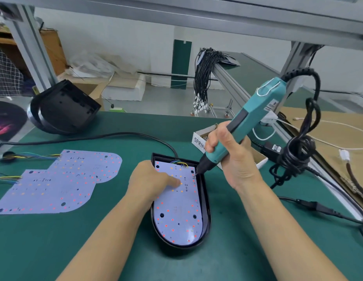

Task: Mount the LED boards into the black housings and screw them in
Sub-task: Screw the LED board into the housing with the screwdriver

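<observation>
Screwing is under way: one LED board (177,207) sits in the black housing (207,211) at the near centre of the tabletop (115,250). The right hand (227,151) wraps the electric screwdriver (251,116), whose bit apparently meets a screw at the board's far right corner. The left hand (152,181) presses fingers flat on the board. Next: drive straight down, holding the board steady.

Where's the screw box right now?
In the head view, the white screw box sits on the green mat right of centre, just behind the right hand gripping the screwdriver.
</observation>
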The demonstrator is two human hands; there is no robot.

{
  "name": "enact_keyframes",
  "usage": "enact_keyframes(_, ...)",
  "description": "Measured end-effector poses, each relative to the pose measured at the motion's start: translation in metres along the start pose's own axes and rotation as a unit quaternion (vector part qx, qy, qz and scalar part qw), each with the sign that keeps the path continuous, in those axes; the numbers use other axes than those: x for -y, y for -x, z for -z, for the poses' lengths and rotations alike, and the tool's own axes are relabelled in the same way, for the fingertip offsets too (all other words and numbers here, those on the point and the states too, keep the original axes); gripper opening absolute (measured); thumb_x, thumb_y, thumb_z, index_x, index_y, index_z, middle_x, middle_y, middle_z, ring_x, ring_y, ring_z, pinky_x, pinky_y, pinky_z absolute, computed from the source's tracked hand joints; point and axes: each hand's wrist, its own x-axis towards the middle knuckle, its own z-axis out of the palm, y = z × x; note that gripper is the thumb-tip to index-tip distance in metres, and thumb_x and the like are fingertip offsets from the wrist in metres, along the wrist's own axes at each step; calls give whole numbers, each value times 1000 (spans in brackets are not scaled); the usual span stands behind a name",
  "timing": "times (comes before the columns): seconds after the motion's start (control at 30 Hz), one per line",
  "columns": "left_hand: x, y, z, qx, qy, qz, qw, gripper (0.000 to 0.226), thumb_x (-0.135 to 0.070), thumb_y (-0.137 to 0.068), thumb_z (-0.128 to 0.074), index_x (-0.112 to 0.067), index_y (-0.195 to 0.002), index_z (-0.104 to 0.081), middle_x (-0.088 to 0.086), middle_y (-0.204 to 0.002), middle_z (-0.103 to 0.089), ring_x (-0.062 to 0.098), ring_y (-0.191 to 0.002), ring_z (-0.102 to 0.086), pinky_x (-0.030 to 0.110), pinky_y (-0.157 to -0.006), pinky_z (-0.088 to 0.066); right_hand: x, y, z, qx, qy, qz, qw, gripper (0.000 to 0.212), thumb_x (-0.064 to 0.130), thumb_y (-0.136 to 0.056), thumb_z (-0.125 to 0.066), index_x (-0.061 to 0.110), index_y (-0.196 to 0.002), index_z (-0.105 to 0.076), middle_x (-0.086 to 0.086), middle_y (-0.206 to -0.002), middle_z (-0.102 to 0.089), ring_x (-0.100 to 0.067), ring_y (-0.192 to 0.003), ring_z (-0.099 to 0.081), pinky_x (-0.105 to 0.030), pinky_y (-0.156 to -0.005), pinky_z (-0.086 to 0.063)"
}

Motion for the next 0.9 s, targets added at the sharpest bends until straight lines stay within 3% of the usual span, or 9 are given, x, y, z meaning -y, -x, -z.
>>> enact_keyframes(0.1,0,0,-1,-2,-2,3,1000,64,-20,-39,-76,11,-93,-62,27,-96,-68,42,-80,-69,58,-83,-53,2,2,1,22,11,11,1000,26,25,-69,-70,16,-58,-47,-3,-55,-45,-23,-57,-41,-32,-66,-38)
enact_keyframes(0.2,-1,-2,-1,-2,-4,3,1000,65,-21,-39,-75,10,-94,-63,28,-98,-68,43,-83,-68,58,-83,-53,4,1,2,76,-10,-8,997,12,13,-62,-61,15,-61,-48,-4,-54,-45,-21,-53,-40,-29,-62,-40)
enact_keyframes(0.3,0,-3,-1,-5,1,4,1000,55,-21,-40,-76,1,-89,-66,22,-80,-65,26,-67,-60,57,-84,-51,8,0,2,122,8,-20,992,15,5,-61,-61,16,-64,-51,-4,-55,-48,-21,-52,-42,-29,-59,-38)
enact_keyframes(0.4,4,-3,2,2,29,11,1000,41,-13,-50,-82,3,-85,-66,18,-76,-63,22,-65,-57,55,-83,-51,14,0,-2,101,-29,7,994,18,15,-64,-69,16,-65,-52,-2,-56,-48,-21,-54,-42,-30,-62,-39)
enact_keyframes(0.47,8,-5,4,-2,52,13,999,41,-6,-58,-83,13,-89,-63,25,-83,-69,27,-66,-64,54,-81,-53,21,1,0,53,-122,-4,991,39,31,-59,-84,17,-71,-50,1,-60,-49,-16,-55,-45,-29,-68,-44)
enact_keyframes(0.57,14,-5,9,8,87,18,996,27,-2,-63,-82,5,-86,-70,18,-85,-74,30,-72,-72,44,-73,-59,34,7,13,-10,-160,-43,986,52,51,-51,-88,20,-74,-53,4,-62,-50,-12,-54,-47,-27,-69,-49)
enact_keyframes(0.67,20,2,19,29,162,16,986,19,2,-67,-79,-2,-84,-72,15,-81,-75,25,-61,-71,30,-55,-56,41,23,30,-34,-74,-105,991,57,58,-54,-84,19,-80,-52,3,-65,-50,-12,-53,-46,-27,-63,-46)
enact_keyframes(0.73,24,8,27,28,218,-2,976,23,4,-67,-78,-2,-88,-71,15,-78,-75,26,-59,-71,30,-49,-55,41,40,42,-44,38,-158,986,56,60,-61,-78,18,-86,-50,-1,-71,-51,-12,-49,-46,-27,-54,-44)
enact_keyframes(0.9,16,25,34,32,283,-85,955,42,-6,-56,-79,-1,-97,-69,15,-86,-75,28,-67,-72,33,-53,-56,26,80,46,-30,391,-279,876,33,44,-82,-67,17,-96,-55,-2,-66,-58,-13,-48,-54,-27,-47,-44)
